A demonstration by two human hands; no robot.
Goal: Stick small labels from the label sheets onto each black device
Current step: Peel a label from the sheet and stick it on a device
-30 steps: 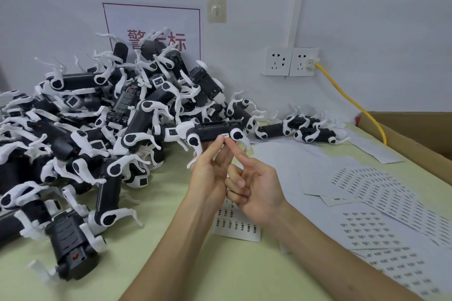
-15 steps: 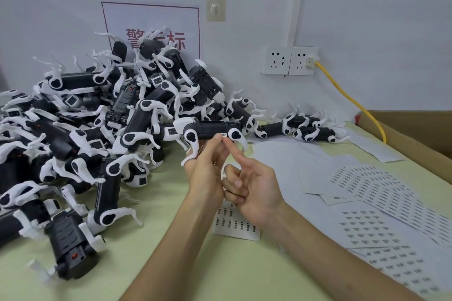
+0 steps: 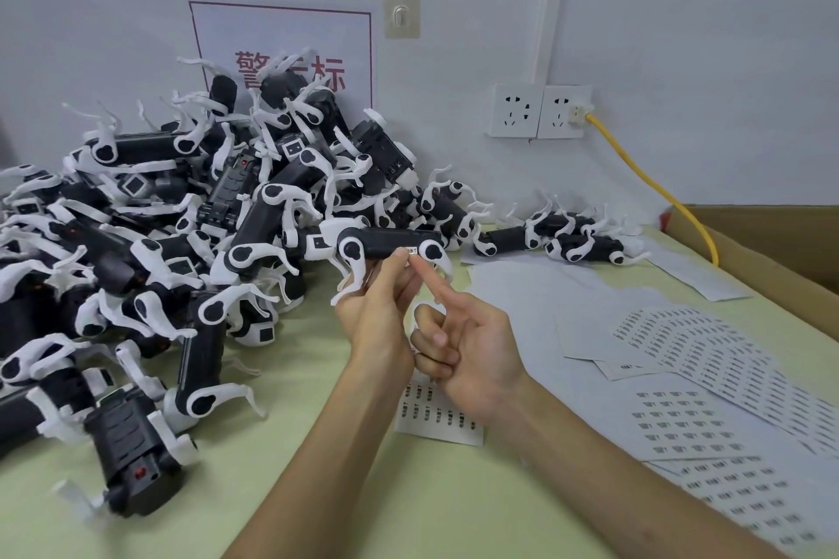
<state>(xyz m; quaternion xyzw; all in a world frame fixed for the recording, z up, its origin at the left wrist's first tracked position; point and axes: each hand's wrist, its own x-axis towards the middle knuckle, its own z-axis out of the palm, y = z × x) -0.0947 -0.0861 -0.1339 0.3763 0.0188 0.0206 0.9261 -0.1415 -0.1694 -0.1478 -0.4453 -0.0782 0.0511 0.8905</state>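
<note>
My left hand holds a black device with white legs level above the table, fingers curled round its underside. A small white label sits on the device's lower edge. My right hand points its index finger up, the tip pressing at that label; the other fingers are curled in. A small label sheet lies on the table beneath my wrists.
A big heap of black devices fills the left side up to the wall. Two more devices lie at the back. Label sheets spread across the right. A cardboard box and yellow cable stand far right.
Both hands rose a little with the device. My right index fingertip stays at the label on the device's lower edge.
</note>
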